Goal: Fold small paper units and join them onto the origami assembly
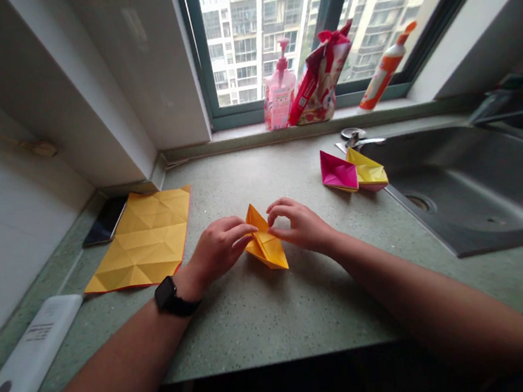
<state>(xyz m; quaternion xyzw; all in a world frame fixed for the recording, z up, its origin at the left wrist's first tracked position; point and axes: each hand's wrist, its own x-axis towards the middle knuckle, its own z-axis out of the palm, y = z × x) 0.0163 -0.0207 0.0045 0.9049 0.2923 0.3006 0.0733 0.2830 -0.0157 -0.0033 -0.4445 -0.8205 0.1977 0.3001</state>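
A partly folded yellow-orange paper piece (267, 247) rests on the speckled green countertop (277, 310) in front of me. My left hand (218, 249), with a black watch on its wrist, pinches the paper's left side with curled fingers. My right hand (300, 224) grips its right upper edge, fingers bent and pressed onto the fold. Both hands hold the same paper, which stands up slightly between them.
A creased yellow sheet (146, 239) lies flat at left beside a dark phone (105, 221). A white device (30, 353) sits at the near left. Pink (338, 172) and yellow (369, 171) folded boxes and scissors (355, 137) lie by the steel sink (475, 192). Bottles and a bag stand on the window sill.
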